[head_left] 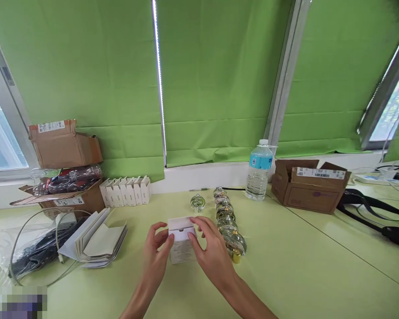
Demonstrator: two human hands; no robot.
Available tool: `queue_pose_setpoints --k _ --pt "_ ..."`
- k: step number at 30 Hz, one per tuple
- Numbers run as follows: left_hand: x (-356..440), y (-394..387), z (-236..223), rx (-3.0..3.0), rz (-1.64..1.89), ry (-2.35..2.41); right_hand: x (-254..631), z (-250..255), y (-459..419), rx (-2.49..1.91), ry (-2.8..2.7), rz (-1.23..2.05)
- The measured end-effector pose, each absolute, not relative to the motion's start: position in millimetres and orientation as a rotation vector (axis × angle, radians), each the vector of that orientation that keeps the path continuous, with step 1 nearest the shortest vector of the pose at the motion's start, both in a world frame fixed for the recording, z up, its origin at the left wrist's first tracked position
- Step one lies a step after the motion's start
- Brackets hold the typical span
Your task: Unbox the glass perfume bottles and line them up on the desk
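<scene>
Between my two hands is a small white carton [182,252] with fine print on its front and its top flap raised. My left hand [157,252] grips the carton's left side, thumb near the upper front edge. On the other side, my right hand [214,250] has its thumb at the front edge and its fingers at the raised flap. Just beyond the carton stands a round glass bottle [197,202] with a gold-coloured part at its base. A row of similar glass bottles [226,219] runs away from me to the right of my right hand.
White cartons [126,192] stand in a row at the back left. Nearer lies a stack of folded white card [98,241], beside bagged cables [49,243]. Cardboard boxes [64,148] pile up behind. A water bottle [258,170] and an open cardboard box [309,188] stand back right.
</scene>
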State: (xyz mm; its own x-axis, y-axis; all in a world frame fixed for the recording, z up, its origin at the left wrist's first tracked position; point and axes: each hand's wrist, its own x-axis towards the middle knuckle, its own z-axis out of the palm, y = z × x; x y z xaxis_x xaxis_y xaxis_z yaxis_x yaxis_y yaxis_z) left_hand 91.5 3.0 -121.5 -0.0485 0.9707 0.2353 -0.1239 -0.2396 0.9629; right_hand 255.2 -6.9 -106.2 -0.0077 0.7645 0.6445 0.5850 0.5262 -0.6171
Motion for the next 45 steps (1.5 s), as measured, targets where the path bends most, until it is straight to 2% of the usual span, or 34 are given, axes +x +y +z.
queue_pose_setpoints --k 3,10,15,20,33,45 --pt "93 11 -122 1.293 1.472 1.015 260 -112 -1 -1.176 -1.640 0.218" --pt "102 21 -125 1.483 1.488 1.067 270 -107 3 -1.127 -1.688 0.564" --pt "96 10 -126 1.677 1.485 1.091 268 -102 1 -1.095 -1.659 0.561" --pt "80 10 -125 1.752 1.393 0.958 269 -105 4 -1.060 -1.697 0.499" --pt "79 15 -128 1.798 1.479 1.112 274 -109 7 -1.051 -1.825 0.298" --pt "71 15 -143 2.282 1.468 1.106 279 -106 -2 -1.167 -2.127 -0.160"
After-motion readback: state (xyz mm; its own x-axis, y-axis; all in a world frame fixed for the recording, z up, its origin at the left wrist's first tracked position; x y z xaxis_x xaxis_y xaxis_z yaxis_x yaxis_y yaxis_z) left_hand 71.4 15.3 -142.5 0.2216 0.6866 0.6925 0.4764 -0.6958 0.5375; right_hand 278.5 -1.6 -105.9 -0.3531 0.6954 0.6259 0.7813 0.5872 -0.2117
